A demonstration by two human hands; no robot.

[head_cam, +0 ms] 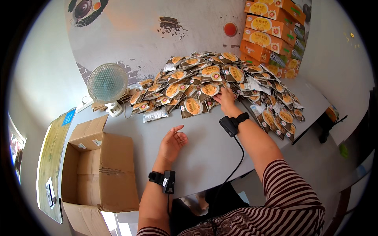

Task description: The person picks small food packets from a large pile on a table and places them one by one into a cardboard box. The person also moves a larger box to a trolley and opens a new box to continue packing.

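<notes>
A large heap of flat brown-and-orange milk pouches (211,73) covers the back of the grey table (195,165). My right hand (226,99) reaches into the front of this heap, fingers at the right edge of one pouch (209,89). Whether they pinch it cannot be made out. Just below that pouch, another pouch (193,108) lies at the heap's front edge. My left hand (173,142) is empty over the table, fingers loosely curled and apart. To its left stands an open cardboard box (118,171), whose visible inside holds nothing.
A small fan (108,84) stands at the back left, its cable near the pouches. Stacked orange cartons (262,38) rise at the back right. A wooden board (54,156) with a phone (50,194) lies left of the box. A cable (240,159) hangs from my right wrist device (229,125).
</notes>
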